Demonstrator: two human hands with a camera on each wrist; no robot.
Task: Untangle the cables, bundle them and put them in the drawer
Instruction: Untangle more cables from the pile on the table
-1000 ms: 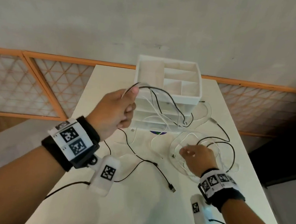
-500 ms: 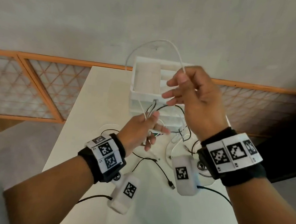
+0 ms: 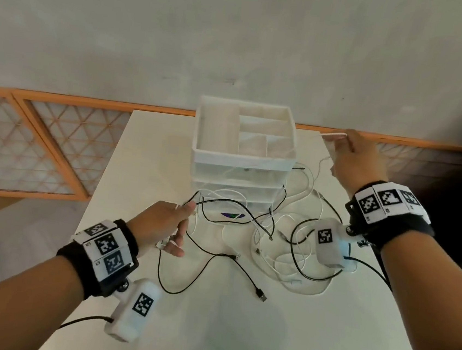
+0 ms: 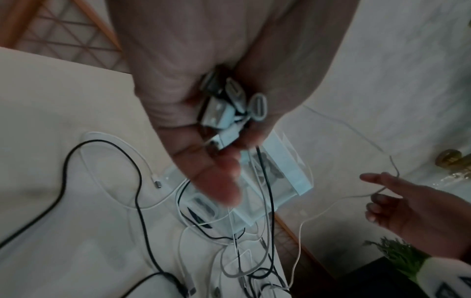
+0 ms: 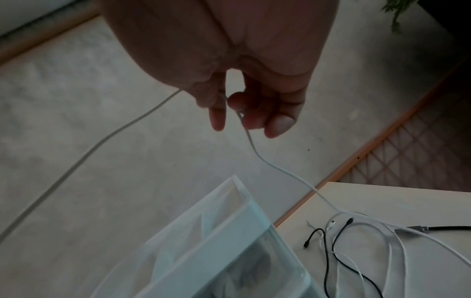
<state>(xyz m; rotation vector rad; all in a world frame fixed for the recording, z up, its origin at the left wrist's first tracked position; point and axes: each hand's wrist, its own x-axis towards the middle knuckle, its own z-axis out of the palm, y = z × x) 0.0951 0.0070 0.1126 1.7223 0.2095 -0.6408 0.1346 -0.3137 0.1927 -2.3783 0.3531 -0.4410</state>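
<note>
A tangle of black and white cables (image 3: 274, 236) lies on the white table (image 3: 147, 149) before a white drawer unit (image 3: 242, 164). My left hand (image 3: 173, 223) grips several cable plugs (image 4: 229, 108) in its fist, low over the table left of the tangle. My right hand (image 3: 351, 156) is raised to the right of the drawer unit and pinches a thin white cable (image 5: 257, 155), which runs from its fingers (image 5: 254, 113) down to the tangle. A black cable with a USB plug (image 3: 260, 295) trails toward the front.
The drawer unit's top tray (image 3: 197, 131) has open dividers. An orange lattice railing (image 3: 42, 138) runs behind the table, with a pale wall beyond. A green plant (image 4: 397, 254) stands off the table's right side.
My right hand has swung from high above the drawer unit out to its right, drawing the white cable with it. My left hand has dropped slightly and holds the plugs.
</note>
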